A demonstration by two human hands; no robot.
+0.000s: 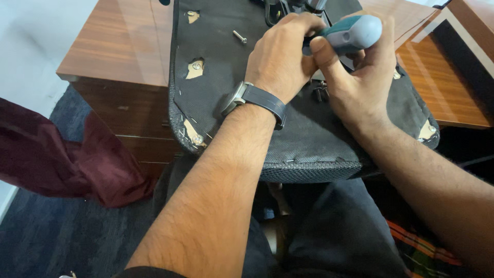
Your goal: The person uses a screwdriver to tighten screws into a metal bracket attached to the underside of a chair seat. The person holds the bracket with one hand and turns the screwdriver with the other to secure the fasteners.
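- Right hand [360, 77] wraps the grey-and-teal plastic screwdriver handle [347, 33], over the upturned black fabric-covered chair seat [309, 134] on the brown wooden desk [118, 46].
- Left hand [280, 56] curls closed beside the handle; contents hidden.
- Judgement: keep tool upright, press steadily.
- Loose silver bolt [239, 36] lies well apart.

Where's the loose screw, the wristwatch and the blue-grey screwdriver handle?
loose screw [239, 36], head view, middle of its shaft, lying on the black seat underside.
wristwatch [263, 100], head view, dark strap on the left wrist.
screwdriver handle [350, 33], head view, rounded blue-grey body in the right hand.
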